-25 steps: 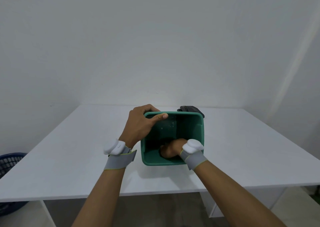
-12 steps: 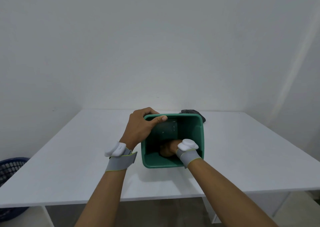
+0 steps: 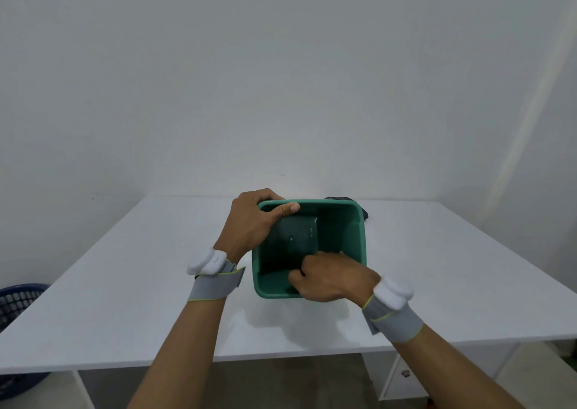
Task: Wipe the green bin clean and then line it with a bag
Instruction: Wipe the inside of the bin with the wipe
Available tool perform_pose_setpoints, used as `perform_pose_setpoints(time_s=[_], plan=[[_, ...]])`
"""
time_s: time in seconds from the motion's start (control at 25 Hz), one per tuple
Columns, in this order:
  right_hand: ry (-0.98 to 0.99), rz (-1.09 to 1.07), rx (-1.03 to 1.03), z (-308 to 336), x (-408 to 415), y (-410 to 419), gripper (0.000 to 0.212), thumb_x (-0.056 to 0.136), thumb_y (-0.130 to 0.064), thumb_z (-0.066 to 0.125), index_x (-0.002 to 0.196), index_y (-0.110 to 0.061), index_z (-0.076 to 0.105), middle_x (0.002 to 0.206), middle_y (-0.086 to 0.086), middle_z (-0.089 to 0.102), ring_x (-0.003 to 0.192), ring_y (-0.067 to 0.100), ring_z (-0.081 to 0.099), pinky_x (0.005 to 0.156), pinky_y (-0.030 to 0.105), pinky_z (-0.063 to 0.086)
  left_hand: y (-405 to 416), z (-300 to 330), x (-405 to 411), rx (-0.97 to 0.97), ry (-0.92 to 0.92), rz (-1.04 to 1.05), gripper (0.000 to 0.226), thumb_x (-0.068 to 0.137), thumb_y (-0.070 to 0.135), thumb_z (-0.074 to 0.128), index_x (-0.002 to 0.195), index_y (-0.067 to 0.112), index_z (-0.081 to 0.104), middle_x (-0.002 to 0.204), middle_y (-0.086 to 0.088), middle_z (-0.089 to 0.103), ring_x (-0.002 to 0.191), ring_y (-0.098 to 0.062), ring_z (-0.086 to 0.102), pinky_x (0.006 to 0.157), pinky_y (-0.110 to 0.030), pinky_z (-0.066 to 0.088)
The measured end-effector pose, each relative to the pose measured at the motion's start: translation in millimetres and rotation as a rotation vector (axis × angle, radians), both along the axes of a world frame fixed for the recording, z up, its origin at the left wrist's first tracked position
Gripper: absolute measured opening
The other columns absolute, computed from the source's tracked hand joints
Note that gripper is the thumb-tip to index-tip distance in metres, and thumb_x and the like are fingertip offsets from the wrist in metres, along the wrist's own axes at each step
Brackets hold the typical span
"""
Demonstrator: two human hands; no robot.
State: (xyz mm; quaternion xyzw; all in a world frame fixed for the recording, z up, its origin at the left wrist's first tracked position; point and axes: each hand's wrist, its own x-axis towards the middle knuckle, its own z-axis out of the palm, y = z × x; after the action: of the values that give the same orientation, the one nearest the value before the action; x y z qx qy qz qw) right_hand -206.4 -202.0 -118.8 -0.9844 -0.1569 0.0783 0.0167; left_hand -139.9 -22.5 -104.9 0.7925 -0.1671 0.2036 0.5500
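While L hand [image 3: 249, 227] grips bin [image 3: 356, 236] rim, R hand [image 3: 327, 279] curled inside.

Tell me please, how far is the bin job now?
No step looks finished. Wiping seems in hand: the left hand grips the green bin at its rim, the right hand reaches inside; any cloth is hidden. No bag lines it yet.

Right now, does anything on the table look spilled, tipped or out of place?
Nothing stands out. The green bin stands upright on the white table, left hand gripping its rim, right hand inside. A dark object lies behind it, mostly hidden.
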Motion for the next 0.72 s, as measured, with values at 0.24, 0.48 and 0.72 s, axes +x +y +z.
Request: perform_pose_setpoints(time_s=[0.24,0.48,0.72], plan=[[0.086,0.001,0.164,-5,5,-8,0.045,0.106,-0.046,0.029,0.074,-0.021,0.047,0.072,0.002,0.055,0.066,0.018,0.053,0.058,0.028,0.037,2,1,-2,0.016,-0.005,0.002,0.032,0.081,0.056,0.085,0.084,0.025,0.080,0.081,0.016,0.076,0.076,0.003,0.067,0.062,-0.007,0.046],[0.082,0.066,0.099,-28,41,11,0.067,0.105,-0.042,0.027,0.165,-0.015,0.010,0.173,0.010,0.006,0.156,0.030,0.022,0.121,0.038,0.026,2,0,-4,-0.006,0.002,0.000,0.028,0.082,0.052,0.087,0.083,0.026,0.081,0.080,0.013,0.078,0.076,-0.001,0.070,0.063,-0.009,0.048],[-0.049,0.146,-0.176,-18,80,35,0.080,0.104,-0.046,0.037,0.164,-0.018,-0.008,0.171,0.014,-0.010,0.158,0.036,0.001,0.128,0.047,0.013,0,0,-7,0.004,0.001,-0.014,0.026,0.081,0.051,0.088,0.083,0.026,0.081,0.080,0.010,0.079,0.076,-0.006,0.073,0.065,-0.013,0.053]])
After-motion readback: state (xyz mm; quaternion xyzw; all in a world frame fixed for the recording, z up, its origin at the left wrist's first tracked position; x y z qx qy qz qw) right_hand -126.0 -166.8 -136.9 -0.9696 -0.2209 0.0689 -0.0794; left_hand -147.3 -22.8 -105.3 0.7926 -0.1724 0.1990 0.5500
